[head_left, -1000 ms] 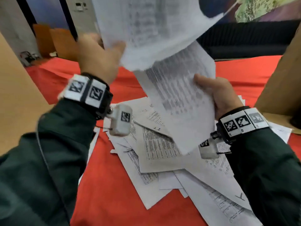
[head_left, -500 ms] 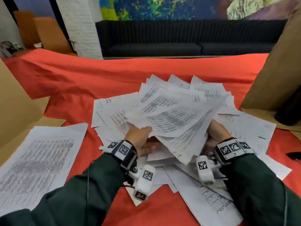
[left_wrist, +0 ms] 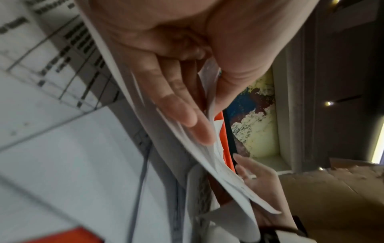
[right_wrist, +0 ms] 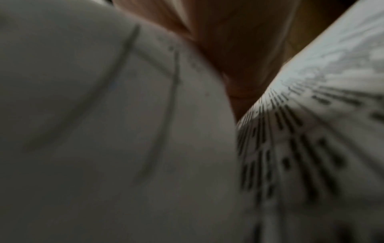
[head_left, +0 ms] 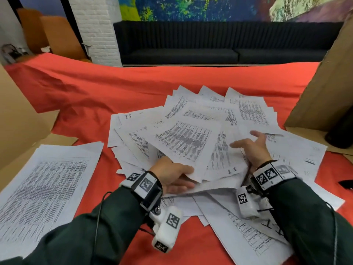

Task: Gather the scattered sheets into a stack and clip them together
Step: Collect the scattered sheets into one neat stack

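Observation:
A loose pile of printed white sheets lies fanned on the red cloth. My left hand pinches the near edge of the upper sheets, thumb on top and fingers underneath; the left wrist view shows those sheets running between the thumb and the straight fingers. My right hand is open with fingers spread, low over the right side of the pile. Blurred paper fills the right wrist view. A small black object lies at the right edge; I cannot tell what it is.
A separate stack of printed sheets lies at the near left. Cardboard boxes stand at the left and the right, with a dark cylinder beside the right one. A black sofa lies beyond the table.
Both hands brought a raised bundle of sheets down onto the pile. The right hand then let go and spread open. The left hand still pinches the sheets' near edge.

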{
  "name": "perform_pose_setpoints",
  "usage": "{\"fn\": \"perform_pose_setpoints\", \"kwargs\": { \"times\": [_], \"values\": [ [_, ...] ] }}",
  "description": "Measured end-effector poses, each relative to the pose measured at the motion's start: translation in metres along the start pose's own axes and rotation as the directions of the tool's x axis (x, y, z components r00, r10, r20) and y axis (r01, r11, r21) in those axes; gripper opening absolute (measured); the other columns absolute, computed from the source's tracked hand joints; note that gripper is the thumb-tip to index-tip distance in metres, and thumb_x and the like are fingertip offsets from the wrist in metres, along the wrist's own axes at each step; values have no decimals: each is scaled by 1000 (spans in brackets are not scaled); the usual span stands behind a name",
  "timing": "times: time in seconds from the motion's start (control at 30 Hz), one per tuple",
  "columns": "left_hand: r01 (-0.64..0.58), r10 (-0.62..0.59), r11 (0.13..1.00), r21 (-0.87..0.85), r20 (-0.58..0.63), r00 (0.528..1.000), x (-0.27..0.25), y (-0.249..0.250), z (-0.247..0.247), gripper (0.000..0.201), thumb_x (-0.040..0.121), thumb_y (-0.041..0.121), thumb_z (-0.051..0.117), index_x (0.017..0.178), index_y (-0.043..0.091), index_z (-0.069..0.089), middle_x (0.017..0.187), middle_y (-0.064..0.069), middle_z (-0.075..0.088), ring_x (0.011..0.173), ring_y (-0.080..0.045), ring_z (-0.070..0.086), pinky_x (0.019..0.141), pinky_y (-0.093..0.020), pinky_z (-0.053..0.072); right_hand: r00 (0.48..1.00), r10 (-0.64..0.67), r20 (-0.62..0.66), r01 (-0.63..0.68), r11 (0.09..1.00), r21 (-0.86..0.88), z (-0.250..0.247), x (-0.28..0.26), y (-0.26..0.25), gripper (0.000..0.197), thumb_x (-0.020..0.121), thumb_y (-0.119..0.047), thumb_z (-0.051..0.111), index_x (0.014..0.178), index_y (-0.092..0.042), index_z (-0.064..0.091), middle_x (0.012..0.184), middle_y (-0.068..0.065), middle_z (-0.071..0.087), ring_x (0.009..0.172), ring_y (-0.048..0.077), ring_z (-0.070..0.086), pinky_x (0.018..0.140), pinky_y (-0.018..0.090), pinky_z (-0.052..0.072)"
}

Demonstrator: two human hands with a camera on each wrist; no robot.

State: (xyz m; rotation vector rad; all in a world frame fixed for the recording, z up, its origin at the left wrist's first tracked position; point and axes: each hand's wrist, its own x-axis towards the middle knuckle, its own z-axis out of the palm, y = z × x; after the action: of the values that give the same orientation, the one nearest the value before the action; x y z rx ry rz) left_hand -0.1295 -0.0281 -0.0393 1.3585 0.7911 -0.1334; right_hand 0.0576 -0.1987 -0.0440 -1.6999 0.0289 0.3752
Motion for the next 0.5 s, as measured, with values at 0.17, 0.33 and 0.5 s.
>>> {"fn": "perform_pose_setpoints", "kwargs": {
  "times": [0.17,0.33,0.5],
  "values": [
    [-29,0,984,174,161,987,-6,-3,14,23,86,5,79,106,4,70,76,-13,76,54,-12,71,44,-21,55,976,8,219,90,897,-433,-17,8,-15,26,81,-38,78,99,-20,79,114,-4,74,119,23,61,108,42,41],
    [-167,61,920,355,290,955,-4,-1,13,37,80,9,86,112,3,68,92,-20,78,57,-13,70,52,-26,53,958,191,213,-128,952,-276,-38,4,-16,51,70,-27,87,111,-2,72,105,24,75,93,44,73,92,65,54],
    [-216,-22,809,546,396,918,-12,9,15,21,79,36,87,88,21,75,83,-5,76,60,-13,66,55,-22,50,994,69,83,-33,928,-372,-52,7,-8,63,71,-4,88,126,5,57,122,29,63,89,37,67,70,40,56]
  ]
}}
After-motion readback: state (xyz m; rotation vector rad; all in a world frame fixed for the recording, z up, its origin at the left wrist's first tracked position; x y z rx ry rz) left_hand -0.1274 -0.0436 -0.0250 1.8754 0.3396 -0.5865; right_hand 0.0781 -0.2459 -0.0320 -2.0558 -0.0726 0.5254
